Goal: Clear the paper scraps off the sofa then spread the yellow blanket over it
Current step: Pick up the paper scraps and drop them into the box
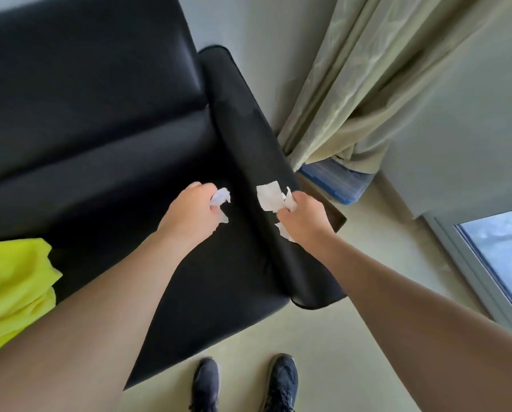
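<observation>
A black leather-look sofa [100, 138] fills the upper left and centre of the frame, its seat smooth and dark, its padded armrest [248, 150] running diagonally from upper centre down toward lower centre. At mid-frame the person's left hand [193, 211] is curled round a wad of white paper scraps [221, 197] above the seat, and the right hand [303, 217] pinches more torn white pieces [269, 196] over the armrest. The yellow blanket [14, 289] lies bunched on the seat at the left edge, well apart from both hands. Behind the sofa is a pale wall, with beige curtains [367, 93] hanging in the upper right above a blue plastic box [335, 179] on the floor. The floor [352, 337] is pale and plain; a window [501, 254] shows at the right edge, and two dark shoes [281, 382] stand at the bottom centre.
</observation>
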`<action>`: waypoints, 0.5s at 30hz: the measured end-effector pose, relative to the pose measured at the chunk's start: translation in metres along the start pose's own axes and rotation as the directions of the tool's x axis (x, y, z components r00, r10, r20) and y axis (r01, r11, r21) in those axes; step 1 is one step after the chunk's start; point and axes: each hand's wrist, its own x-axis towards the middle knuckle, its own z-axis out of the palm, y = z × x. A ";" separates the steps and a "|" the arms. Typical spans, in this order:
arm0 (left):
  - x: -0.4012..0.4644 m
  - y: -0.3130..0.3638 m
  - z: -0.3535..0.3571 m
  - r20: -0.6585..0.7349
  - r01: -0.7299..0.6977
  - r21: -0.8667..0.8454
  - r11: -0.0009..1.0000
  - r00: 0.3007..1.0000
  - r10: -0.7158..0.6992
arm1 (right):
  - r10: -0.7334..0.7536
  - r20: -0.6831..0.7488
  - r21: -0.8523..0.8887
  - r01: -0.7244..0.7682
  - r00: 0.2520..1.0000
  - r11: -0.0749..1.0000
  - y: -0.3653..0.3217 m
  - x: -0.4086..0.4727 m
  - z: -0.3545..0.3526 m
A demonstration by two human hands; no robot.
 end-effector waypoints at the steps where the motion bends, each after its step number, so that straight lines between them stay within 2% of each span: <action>1: 0.001 0.011 -0.002 0.010 0.036 -0.029 0.999 0.999 -0.035 | 0.022 -0.002 0.031 -0.022 1.000 0.999 0.000 0.001 -0.013; 5: 0.017 0.055 0.005 0.062 0.109 -0.163 0.981 0.993 -0.100 | 0.140 0.010 0.083 -0.141 0.990 0.987 -0.002 0.013 -0.046; 10: 0.053 0.105 0.041 0.049 0.021 -0.109 0.994 0.999 -0.015 | 0.209 0.046 0.108 -0.213 0.977 0.971 0.018 0.048 -0.074; 15: 0.075 0.143 0.076 0.088 0.091 -0.084 0.992 0.993 -0.083 | 0.285 0.095 0.189 -0.298 0.954 0.935 0.056 0.072 -0.117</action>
